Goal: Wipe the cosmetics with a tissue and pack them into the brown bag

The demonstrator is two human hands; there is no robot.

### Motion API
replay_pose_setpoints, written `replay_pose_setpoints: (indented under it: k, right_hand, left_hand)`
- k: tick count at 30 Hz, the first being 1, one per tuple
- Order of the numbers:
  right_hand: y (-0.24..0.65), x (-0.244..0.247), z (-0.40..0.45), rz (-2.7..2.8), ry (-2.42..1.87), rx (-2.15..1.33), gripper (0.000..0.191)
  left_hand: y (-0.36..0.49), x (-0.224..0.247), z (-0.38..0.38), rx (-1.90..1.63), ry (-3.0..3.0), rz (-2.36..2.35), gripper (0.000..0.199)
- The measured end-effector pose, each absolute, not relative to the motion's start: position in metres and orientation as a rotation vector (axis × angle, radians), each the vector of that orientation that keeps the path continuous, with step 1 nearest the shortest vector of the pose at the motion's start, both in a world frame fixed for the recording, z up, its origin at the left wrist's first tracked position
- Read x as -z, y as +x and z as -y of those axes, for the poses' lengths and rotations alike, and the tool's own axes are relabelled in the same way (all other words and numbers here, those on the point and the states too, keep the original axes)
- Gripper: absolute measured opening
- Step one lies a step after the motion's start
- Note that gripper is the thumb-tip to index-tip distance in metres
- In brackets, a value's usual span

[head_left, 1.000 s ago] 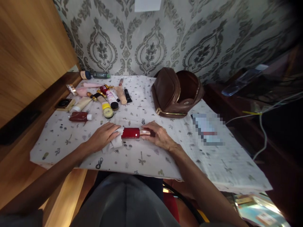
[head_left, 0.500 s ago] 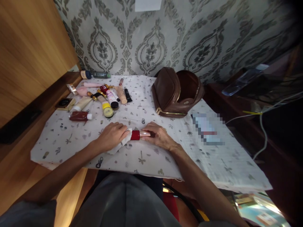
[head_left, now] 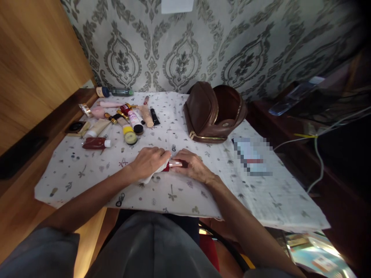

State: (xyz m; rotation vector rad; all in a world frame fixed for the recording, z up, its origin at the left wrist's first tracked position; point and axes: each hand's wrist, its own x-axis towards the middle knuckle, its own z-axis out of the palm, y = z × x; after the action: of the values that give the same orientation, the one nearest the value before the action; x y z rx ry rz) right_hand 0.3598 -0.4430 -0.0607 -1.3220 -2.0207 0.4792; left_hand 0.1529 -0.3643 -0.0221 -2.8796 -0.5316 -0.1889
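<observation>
Over the near middle of the table, both hands meet on what looks like a makeup brush point(head_left: 175, 163), with a red handle and a shiny rose-gold collar. My right hand point(head_left: 193, 166) is closed around its dark right end, which the fingers mostly hide. A crumpled white wipe point(head_left: 152, 175) is gripped in my left hand point(head_left: 150, 162) and wraps the red part. Only a sliver of red shows between wipe and collar. The brush lies level, pointing left to right.
Several cosmetics lie at the left: a dark red bottle point(head_left: 95, 143), a yellow-banded jar point(head_left: 130, 135), a beige tube point(head_left: 147, 116), a black tube point(head_left: 154, 116). A brown bag point(head_left: 203, 112) stands open at the back. A blurred flat item point(head_left: 251, 156) lies right. The patterned cloth point(head_left: 171, 200) covers the table.
My left hand with the wipe has slid right along the red handle, covering most of it and coming close to my right hand. My right hand keeps its hold.
</observation>
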Motion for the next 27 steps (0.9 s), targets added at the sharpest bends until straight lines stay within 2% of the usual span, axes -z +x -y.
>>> replay_pose_setpoints:
  k: [9, 23, 27]
  right_hand:
    - [0.361, 0.063, 0.442, 2.03, -1.326, -0.467, 0.032]
    - [0.362, 0.066, 0.441, 2.02, -1.363, -0.502, 0.032]
    - [0.36, 0.065, 0.443, 2.057, -1.422, -0.53, 0.03]
  left_hand:
    - [0.138, 0.031, 0.377, 0.368, -2.939, 0.552, 0.028]
    - [0.067, 0.034, 0.351, 0.366, -3.256, 1.074, 0.04]
    - [0.065, 0.029, 0.351, 0.278, -3.391, 1.095, 0.039]
